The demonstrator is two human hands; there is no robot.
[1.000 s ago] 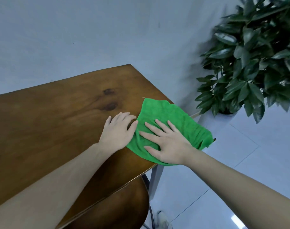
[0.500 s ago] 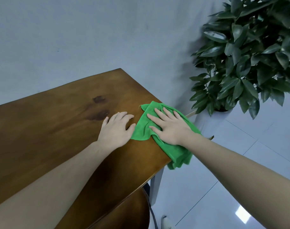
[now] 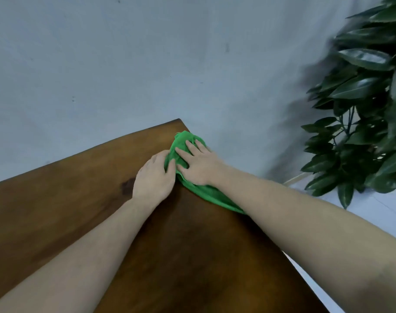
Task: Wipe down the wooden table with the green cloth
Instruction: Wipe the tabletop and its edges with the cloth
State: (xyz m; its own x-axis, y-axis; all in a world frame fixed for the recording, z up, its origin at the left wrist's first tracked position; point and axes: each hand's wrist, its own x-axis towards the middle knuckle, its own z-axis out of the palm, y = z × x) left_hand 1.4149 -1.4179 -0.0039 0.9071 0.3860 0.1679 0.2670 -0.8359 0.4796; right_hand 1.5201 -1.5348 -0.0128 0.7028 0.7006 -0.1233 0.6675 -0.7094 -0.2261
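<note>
Hands, two, bare. Right hand (image 3: 198,163): fingers straight and spread, palm flat on the green cloth (image 3: 211,193), pressing it down. Left hand (image 3: 154,177): flat on the wood just beside the cloth, thumb and fingertips touching the cloth's near edge; whether it pins a fold I cannot tell. Neither hand grips anything.

Green cloth: bunched, at the far right corner of the bench (image 3: 57,213), a tail of it trailing back along the right edge under my right forearm. Whether that tail hangs over the edge is hidden by the arm.

Handling, as I judge it: light, soft, limp, no stiffness of its own; it crumples under a push instead of sliding as a sheet. Looks like microfibre, so likely to drag a little on the wood. Not fragile. Best held by a flat palm across the middle of the bunch, fingers spread to keep it from rolling; near an edge I would keep the palm on the bench side so the cloth does not slip off.

Bench: dark wooden top with a darker knot beside the left hand.

Containers: none in view on the bench. A leafy plant (image 3: 362,132) stands off to the right; its pot cannot be made out.
</note>
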